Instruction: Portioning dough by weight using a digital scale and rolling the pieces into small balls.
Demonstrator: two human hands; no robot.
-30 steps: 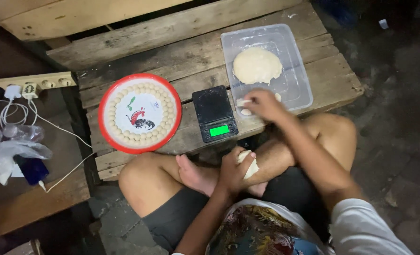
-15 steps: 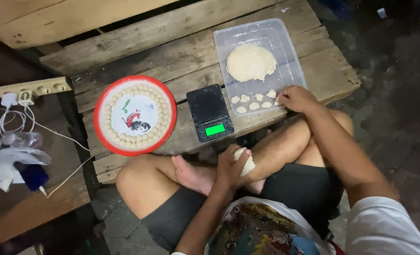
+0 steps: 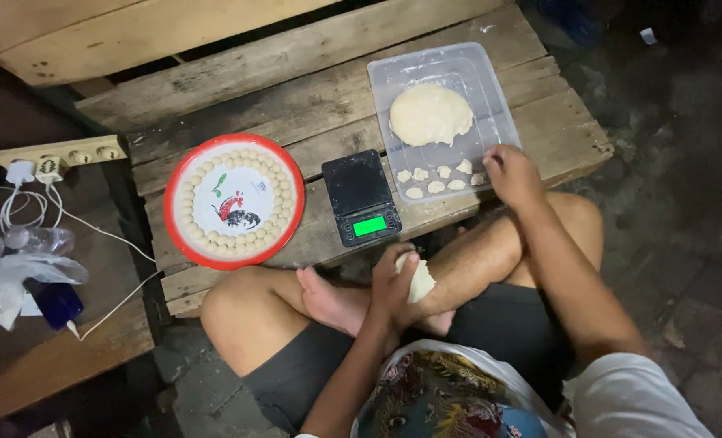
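Right now we sit cross-legged before a low wooden counter point(image 3: 296, 73), looking down at our own hands. Our left hand point(image 3: 393, 284) rests against our shin, its fingers point(image 3: 406, 261) closed around a lump point(image 3: 420, 280) of pale dough, part of which shows past the thumb. Our right hand point(image 3: 513, 174) reaches to the near right corner of a clear plastic tray point(image 3: 426, 69) on the counter; its fingers are curled at the tray's edge, and we cannot tell whether they pinch anything. Inside the tray lies a big mound of dough point(image 3: 430, 113) toward the far end, and a row of small dough pieces point(image 3: 436, 180) lies along the near end, just beside our right hand. Left of the tray sits a small black scale point(image 3: 359, 196) with a lit green display. Further left is a round plate point(image 3: 234, 200) with a red rim and a rooster picture, ringed with little dough balls point(image 3: 189, 212). Off to the left, on a separate board, we see a power strip point(image 3: 53, 158) with white cables point(image 3: 93, 231), and a plastic bag point(image 3: 20, 276).
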